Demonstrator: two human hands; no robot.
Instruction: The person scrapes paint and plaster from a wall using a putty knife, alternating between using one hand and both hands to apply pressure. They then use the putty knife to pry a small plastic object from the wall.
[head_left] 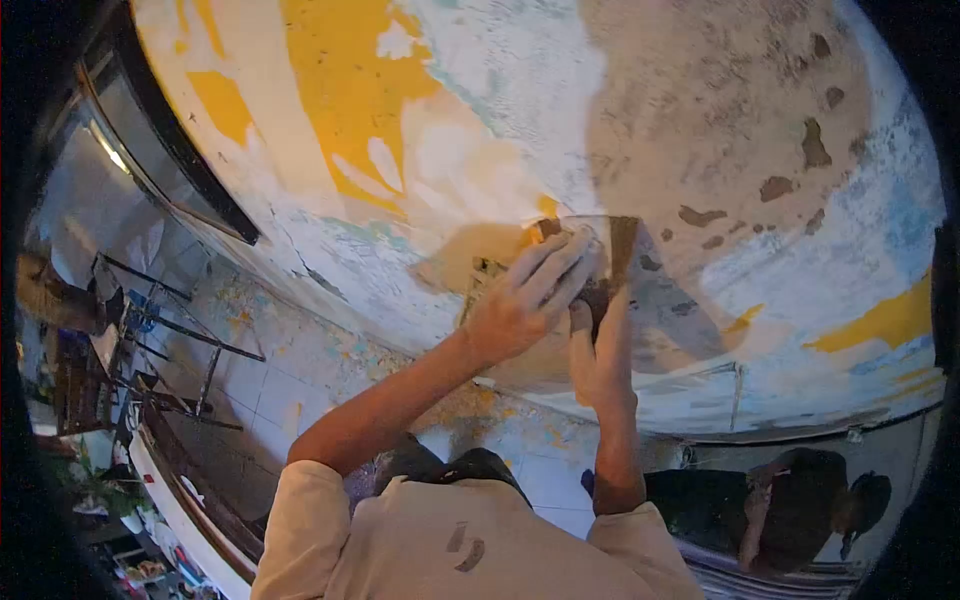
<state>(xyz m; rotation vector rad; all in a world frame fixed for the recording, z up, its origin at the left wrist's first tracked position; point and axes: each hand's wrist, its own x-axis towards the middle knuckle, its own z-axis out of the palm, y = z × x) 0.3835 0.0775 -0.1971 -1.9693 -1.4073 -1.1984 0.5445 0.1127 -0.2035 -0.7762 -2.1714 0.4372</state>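
A wide putty knife (622, 245) with a brown-smeared blade is up against the patchy wall (500, 170). My right hand (603, 355) is closed around its dark handle, below the blade. My left hand (525, 300) reaches in from the left with its fingers pressed together on the blade's middle, where there is whitish material. The fingers cover part of the blade, and anything under them is hidden. Behind my left wrist, a small box-like fitting (487, 270) shows partly on the wall.
Paint flakes (370, 340) litter the tiled floor along the wall's foot. To the left stand a dark metal frame (205, 370) and a white-edged curved piece (165, 480). A dark-clothed person (800, 510) is at lower right. A dark-framed opening (170, 130) borders the wall.
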